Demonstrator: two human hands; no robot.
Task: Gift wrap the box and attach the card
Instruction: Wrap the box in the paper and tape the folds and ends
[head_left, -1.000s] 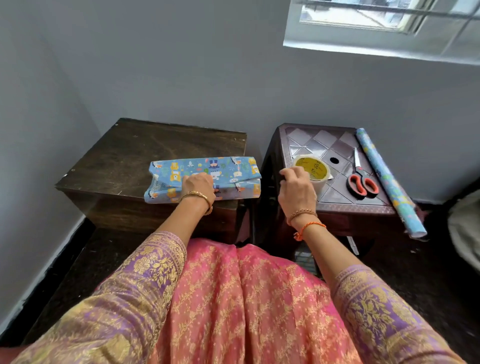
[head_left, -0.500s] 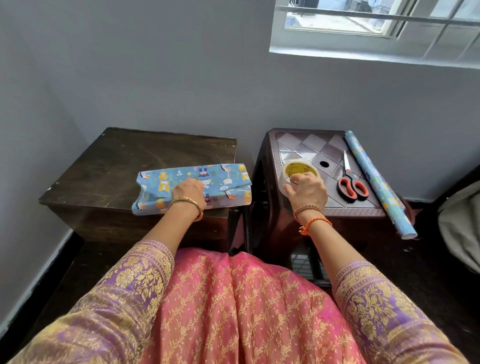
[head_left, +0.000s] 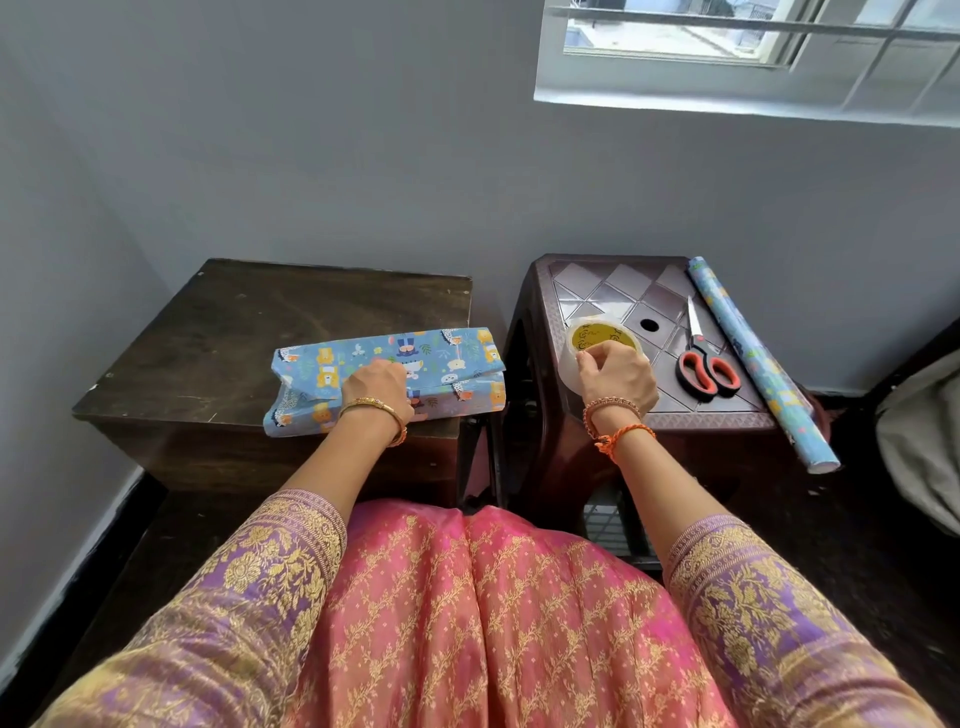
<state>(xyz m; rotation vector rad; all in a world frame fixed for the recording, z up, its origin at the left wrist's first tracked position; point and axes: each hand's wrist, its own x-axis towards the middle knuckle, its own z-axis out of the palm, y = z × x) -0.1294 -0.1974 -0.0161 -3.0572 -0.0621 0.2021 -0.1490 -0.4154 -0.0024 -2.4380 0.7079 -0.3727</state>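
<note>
A box wrapped in blue cartoon-print paper (head_left: 447, 364) lies at the front of the dark wooden table (head_left: 234, 332), its two ends loose and open. My left hand (head_left: 376, 387) presses down on the middle of the paper, fingers flat. On the brown plastic stool (head_left: 613, 291) to the right sits a roll of clear tape with a yellow core (head_left: 597, 338). My right hand (head_left: 615, 379) grips that roll at its near rim, fingers curled over it. No card is in view.
Red-handled scissors (head_left: 704, 364) lie on the stool to the right of the tape. A roll of the same blue paper (head_left: 753, 358) lies along the stool's right edge and overhangs its front. A narrow gap separates table and stool. Grey walls stand behind.
My right hand has settled onto the near rim of the tape roll and curled round it. The left hand stays pressed on the wrapped box. The view has tilted upward a little.
</note>
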